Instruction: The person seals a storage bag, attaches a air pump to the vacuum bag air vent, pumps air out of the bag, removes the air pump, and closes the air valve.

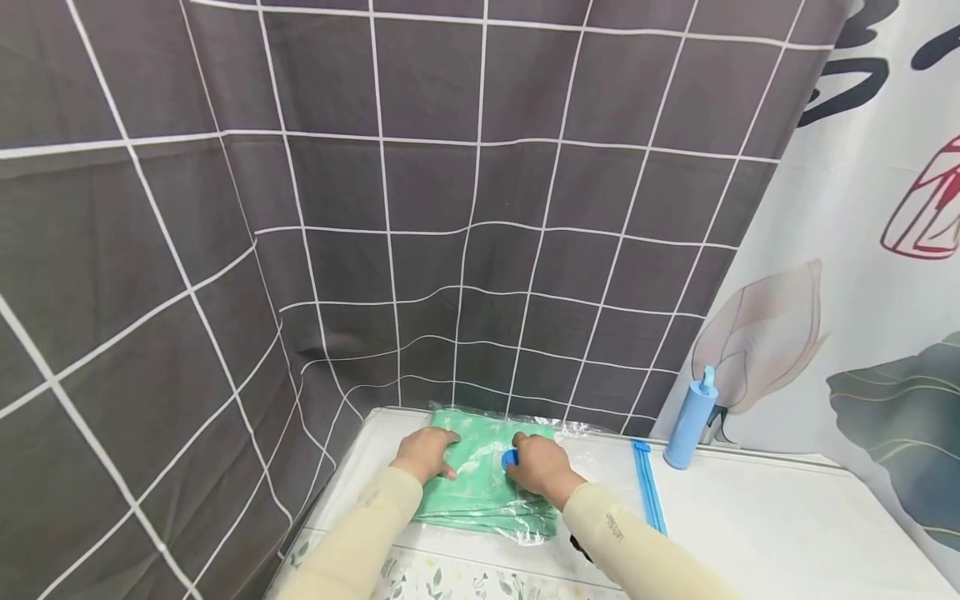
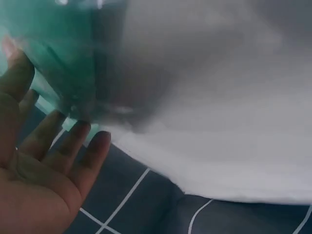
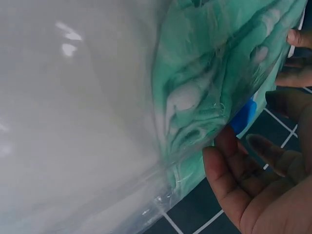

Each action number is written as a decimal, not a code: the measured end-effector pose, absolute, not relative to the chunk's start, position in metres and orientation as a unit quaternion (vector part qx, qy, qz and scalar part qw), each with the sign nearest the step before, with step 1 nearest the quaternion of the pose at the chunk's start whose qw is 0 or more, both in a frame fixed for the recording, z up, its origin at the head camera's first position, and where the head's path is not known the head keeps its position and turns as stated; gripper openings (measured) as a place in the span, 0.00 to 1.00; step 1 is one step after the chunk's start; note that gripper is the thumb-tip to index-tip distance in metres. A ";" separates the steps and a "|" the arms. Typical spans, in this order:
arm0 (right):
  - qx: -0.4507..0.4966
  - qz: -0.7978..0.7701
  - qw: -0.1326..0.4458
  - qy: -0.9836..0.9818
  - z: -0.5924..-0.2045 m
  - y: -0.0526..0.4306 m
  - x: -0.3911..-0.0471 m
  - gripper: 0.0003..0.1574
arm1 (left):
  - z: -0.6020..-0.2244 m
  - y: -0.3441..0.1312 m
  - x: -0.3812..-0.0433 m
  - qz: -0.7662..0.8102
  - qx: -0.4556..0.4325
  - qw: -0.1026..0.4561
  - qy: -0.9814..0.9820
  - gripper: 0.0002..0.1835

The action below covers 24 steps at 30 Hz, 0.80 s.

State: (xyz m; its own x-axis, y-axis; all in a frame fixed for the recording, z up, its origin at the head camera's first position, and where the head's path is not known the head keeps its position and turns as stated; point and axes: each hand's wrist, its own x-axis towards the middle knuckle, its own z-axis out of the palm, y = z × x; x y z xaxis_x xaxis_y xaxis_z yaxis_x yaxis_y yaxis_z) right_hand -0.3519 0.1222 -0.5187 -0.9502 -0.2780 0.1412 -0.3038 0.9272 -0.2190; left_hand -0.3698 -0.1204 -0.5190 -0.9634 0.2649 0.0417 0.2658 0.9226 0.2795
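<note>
A clear plastic vacuum bag with folded green cloth (image 1: 468, 475) inside lies on the white table. My left hand (image 1: 425, 455) rests at the bag's left side, fingers spread; in the left wrist view this hand (image 2: 53, 161) is beside the green cloth (image 2: 58, 53) under plastic. My right hand (image 1: 542, 467) is over the bag's right part, its fingers curled at a round blue valve cap (image 1: 510, 457). In the right wrist view the blue cap (image 3: 243, 117) shows between the fingertips of the right hand (image 3: 263, 165), partly hidden by them.
A light blue hand pump (image 1: 688, 423) stands upright at the table's back right. The bag's blue zip strip (image 1: 649, 487) runs along its right end. A dark grid-patterned cloth (image 1: 480, 192) hangs behind and left. Leaf-printed fabric (image 1: 442, 575) lies along the front.
</note>
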 end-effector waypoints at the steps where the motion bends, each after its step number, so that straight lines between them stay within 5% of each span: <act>1: 0.150 0.118 0.054 -0.980 -0.522 0.122 -0.356 0.22 | -0.520 -0.120 -0.370 -0.141 -0.138 0.000 -0.980 0.41; 6: 0.152 0.104 0.051 -0.982 -0.555 0.123 -0.389 0.12 | -0.544 -0.126 -0.394 -0.109 -0.161 0.011 -0.981 0.40; 11: 0.163 0.065 0.068 -0.982 -0.606 0.132 -0.433 0.16 | -0.584 -0.130 -0.431 -0.081 -0.171 0.009 -0.982 0.45; 24: 0.231 0.028 0.112 -0.966 -0.618 0.133 -0.447 0.23 | -0.601 -0.125 -0.453 -0.084 -0.162 0.022 -0.983 0.45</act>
